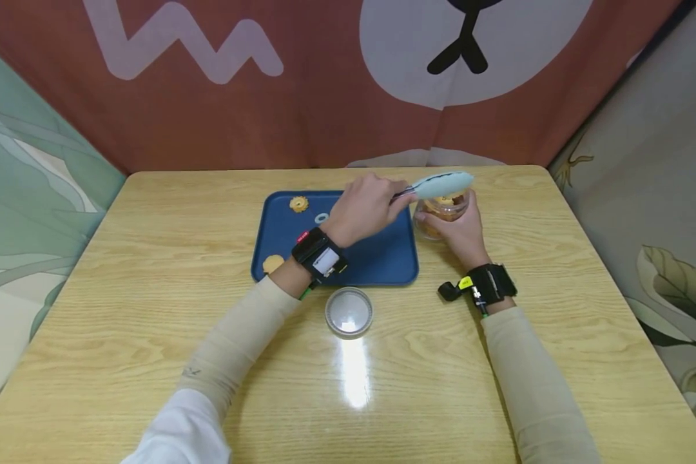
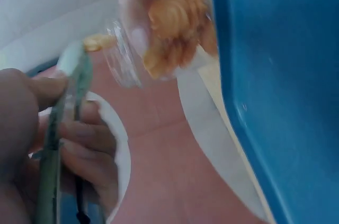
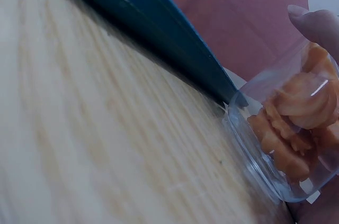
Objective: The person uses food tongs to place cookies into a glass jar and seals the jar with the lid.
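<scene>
My left hand (image 1: 362, 206) grips a pair of pale blue-green tongs (image 1: 443, 185) above the tray's right side. In the left wrist view, the tips of the tongs hold a golden cookie (image 2: 99, 42) at the mouth of a clear jar (image 2: 124, 60). Fingers and thumb of my right hand (image 1: 466, 232) are wrapped around this jar, which stands on the table just right of the tray. Several ridged, swirled cookies (image 3: 304, 99) fill part of it, seen through the wall in the right wrist view. The tongs partly cover the jar's opening in the head view.
A blue tray (image 1: 377, 261) lies under my left forearm. On it are a flower-shaped cookie (image 1: 298, 204) and a round cookie (image 1: 273, 263); a pale ring (image 1: 321, 218) shows beside my left hand. A round clear lid (image 1: 349, 312) lies on the wooden table (image 1: 417, 380) before the tray.
</scene>
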`<state>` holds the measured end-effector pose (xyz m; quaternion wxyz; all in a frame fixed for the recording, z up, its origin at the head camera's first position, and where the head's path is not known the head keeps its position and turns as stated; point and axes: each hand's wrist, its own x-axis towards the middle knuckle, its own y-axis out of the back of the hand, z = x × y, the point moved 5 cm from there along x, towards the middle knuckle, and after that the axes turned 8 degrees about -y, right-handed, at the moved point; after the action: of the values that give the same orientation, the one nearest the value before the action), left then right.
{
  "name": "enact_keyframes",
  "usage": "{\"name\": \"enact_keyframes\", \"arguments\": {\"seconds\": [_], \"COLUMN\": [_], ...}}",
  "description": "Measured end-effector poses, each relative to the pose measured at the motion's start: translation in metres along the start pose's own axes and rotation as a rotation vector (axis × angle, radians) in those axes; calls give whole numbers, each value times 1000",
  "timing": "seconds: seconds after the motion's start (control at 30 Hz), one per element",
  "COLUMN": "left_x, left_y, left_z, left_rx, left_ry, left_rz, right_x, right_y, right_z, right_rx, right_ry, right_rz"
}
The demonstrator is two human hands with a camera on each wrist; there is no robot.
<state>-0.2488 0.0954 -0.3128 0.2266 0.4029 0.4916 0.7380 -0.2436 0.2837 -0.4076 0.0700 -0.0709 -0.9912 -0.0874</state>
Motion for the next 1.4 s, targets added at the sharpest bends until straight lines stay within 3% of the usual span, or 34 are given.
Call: {"name": "enact_keyframes", "arguments": {"seconds": [0.27,0.57,0.77,1.07,1.23,1.4], "left_x": [-3,-10,-21,-52,-76,-104], "left_y": [-4,2,17,43,57,71], "left_z": [-3,-6,-12,-31,-43,-61], "left_rx": [-133,-152,-124,-115,-99,-58], "left_ry": [77,101,134,198,214,271], "left_rz": [-52,-43,-30,32,90,132], "right_x": [11,9,8,7,8,8], "right_y": [4,1,1,5,4,3], "right_z": [22,20,16,20,21,20], "right_rx": [-50,-48,-103,-132,-118,-104], "right_ry": [-16,-20,-19,-50,-59,-55], "right_rz": [34,27,55,62,52,42]}}
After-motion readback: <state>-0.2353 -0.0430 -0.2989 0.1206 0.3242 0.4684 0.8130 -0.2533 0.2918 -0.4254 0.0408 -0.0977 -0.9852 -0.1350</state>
